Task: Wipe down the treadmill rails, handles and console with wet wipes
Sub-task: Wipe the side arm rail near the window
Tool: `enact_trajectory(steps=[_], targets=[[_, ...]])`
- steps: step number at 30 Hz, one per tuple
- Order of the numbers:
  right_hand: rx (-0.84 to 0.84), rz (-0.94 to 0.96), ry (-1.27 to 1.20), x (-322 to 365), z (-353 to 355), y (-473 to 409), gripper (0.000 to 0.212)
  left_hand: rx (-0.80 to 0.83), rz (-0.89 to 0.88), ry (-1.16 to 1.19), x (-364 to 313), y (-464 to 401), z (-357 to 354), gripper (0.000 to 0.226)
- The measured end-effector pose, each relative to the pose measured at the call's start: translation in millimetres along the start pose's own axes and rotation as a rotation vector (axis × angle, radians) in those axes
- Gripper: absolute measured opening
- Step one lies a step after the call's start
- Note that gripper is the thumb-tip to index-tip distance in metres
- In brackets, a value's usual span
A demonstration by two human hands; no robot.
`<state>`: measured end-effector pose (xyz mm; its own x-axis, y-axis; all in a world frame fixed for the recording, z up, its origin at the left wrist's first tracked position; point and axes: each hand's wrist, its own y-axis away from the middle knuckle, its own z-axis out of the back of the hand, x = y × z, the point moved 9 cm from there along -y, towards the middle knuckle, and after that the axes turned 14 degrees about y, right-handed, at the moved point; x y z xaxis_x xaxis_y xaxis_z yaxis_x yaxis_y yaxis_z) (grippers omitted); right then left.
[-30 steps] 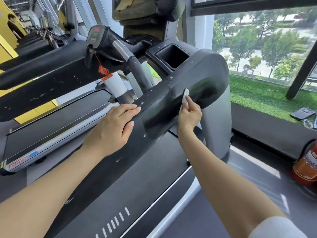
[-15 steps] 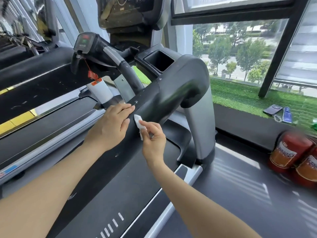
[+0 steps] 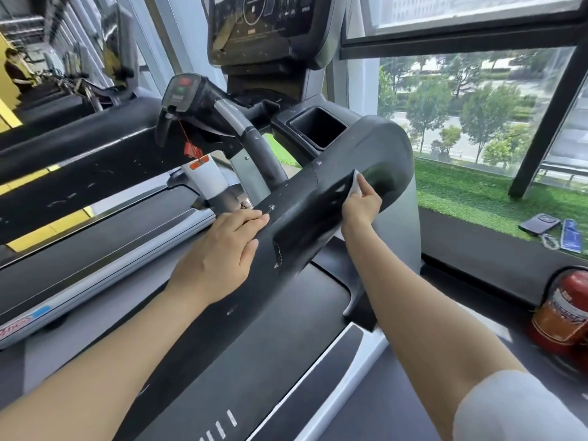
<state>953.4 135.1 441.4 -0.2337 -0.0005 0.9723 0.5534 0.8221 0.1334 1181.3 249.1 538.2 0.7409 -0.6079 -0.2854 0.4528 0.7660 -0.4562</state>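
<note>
- The wet wipe, a small white folded pad, was pressed against the glossy outer face of the treadmill's right side rail, close to where the rail curved down into its grey upright.
- My right hand pinched the wipe between thumb and curled fingers, holding it flat to the plastic, in my judgement so that the damp side rubbed the surface.
- My left hand rested on the inner edge of the same rail, lower down, fingers straight and together, gripping nothing. I judged it a brace to steady me while the other arm reached forward.
- The rail was dark, shiny where the wipe sat, and flecked with pale scuffs nearer my left hand, which suggested that stretch still needed attention.
- Beyond the rail stood a curved black handle with a red and a green button on its end; a red safety clip hung from it on a cord.
- The console rose above, its screen dark; its markings were too small to read.
- A square cup recess sat just behind the rail's top.
- Red lettering on the neighbouring machine's frame at far left was blurred and unreadable.
- On the black ledge by the window lay a dark phone and a blue packet; a red fire extinguisher lay below, its label illegible.
</note>
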Motion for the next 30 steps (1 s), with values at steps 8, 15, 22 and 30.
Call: enact_trajectory(steps=[8,15,22,30], targets=[[0.137,0.391,0.288,27.9,-17.0,69.9,0.055,0.013,0.010,0.047,-1.4,0.4,0.6,0.041],[0.222,0.514,0.274,-4.8,-29.9,150.0,0.052,-0.025,0.059,0.112,-1.7,21.7,16.5,0.036],[0.341,0.507,0.181,-37.1,-27.6,218.0,0.034,0.033,0.068,-0.016,-4.4,51.7,22.2,0.041],[0.168,0.019,-0.066,-83.7,12.2,137.1,0.033,0.039,0.022,-0.102,-7.3,54.2,18.0,0.040]])
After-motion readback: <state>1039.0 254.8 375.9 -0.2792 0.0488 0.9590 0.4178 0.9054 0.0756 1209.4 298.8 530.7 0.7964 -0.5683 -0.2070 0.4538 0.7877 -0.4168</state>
